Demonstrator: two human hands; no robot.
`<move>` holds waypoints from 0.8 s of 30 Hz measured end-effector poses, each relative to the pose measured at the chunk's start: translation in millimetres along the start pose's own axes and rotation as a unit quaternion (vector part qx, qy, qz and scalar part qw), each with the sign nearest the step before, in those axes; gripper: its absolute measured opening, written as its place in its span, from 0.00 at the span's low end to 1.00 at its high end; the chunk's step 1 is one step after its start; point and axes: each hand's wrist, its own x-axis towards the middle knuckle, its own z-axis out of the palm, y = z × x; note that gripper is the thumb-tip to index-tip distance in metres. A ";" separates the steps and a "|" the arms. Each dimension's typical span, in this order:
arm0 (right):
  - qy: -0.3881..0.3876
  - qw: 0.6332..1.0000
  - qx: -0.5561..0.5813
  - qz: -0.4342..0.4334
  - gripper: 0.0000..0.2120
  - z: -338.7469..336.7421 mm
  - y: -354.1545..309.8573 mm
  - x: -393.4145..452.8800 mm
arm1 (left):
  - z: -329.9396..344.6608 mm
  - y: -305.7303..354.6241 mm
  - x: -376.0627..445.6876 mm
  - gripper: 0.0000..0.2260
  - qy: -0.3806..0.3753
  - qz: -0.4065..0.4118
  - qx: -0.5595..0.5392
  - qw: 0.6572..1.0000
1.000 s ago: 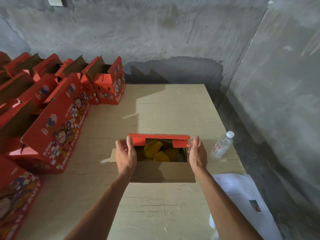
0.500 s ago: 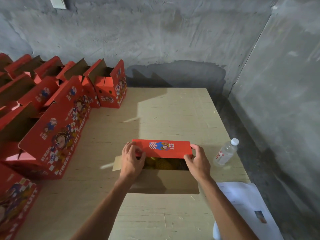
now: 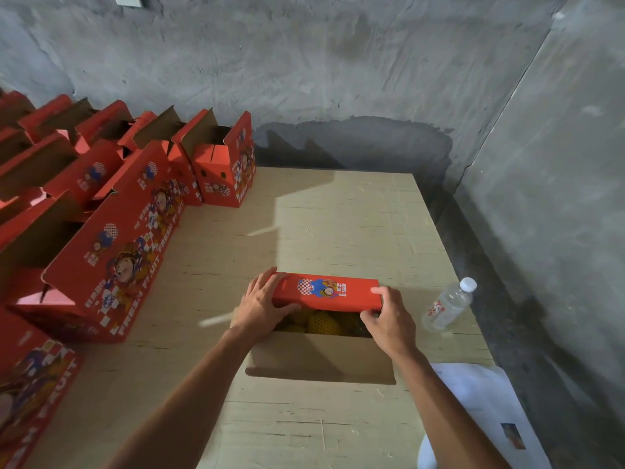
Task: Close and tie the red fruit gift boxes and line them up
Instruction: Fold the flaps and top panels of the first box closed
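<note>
**A:** Head view first: what fills the biggest share?

**B:** A plywood table (image 3: 338, 211) set into a concrete corner. From nine to eleven o'clock stands a crowd of red gift boxes (image 3: 111, 258), tops open with flaps up, so I judge they wait their turn.

**A:** And the one in hand?

**B:** At about six o'clock sits the open box (image 3: 321, 353), its near brown flap laid toward the person, probably to leave the mouth free. The far red flap (image 3: 326, 292) is folded down over the opening; yellow fruit (image 3: 321, 324) in net sleeves shows in the gap left beneath it.

**A:** How are the hands placed?

**B:** The left hand (image 3: 260, 308) grips the flap's left end, fingers spread over the top and thumb tucked under its edge. The right hand (image 3: 389, 319) pinches the right end, forefinger on top, thumb below. One at each end, I would say, keeps the flap level as it comes down.

**A:** Progress?

**B:** Early, by my reading: this box is half shut, no tie is visible, and nothing looks lined up.

**A:** Smaller things?

**B:** At four o'clock a printed paper sheet (image 3: 483, 401) hangs off the table edge; at three o'clock a water bottle (image 3: 448, 304) lies just beside the box, clear of the work.
</note>
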 end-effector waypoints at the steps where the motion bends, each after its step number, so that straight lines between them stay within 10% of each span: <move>1: -0.011 1.000 -0.009 -0.011 0.25 -1.0 2.0 1.9 | 0.9 -0.6 0.2 0.35 0.000 -0.002 -0.007 1.000; 14: 0.034 0.987 -0.155 0.006 0.23 -2.6 -0.4 16.6 | 7.0 8.1 0.3 0.38 0.032 -0.034 0.101 0.994; 24: 0.066 0.992 -0.057 0.087 0.42 -24.4 -2.8 28.5 | 2.7 9.8 -3.1 0.40 0.050 -0.069 0.094 0.992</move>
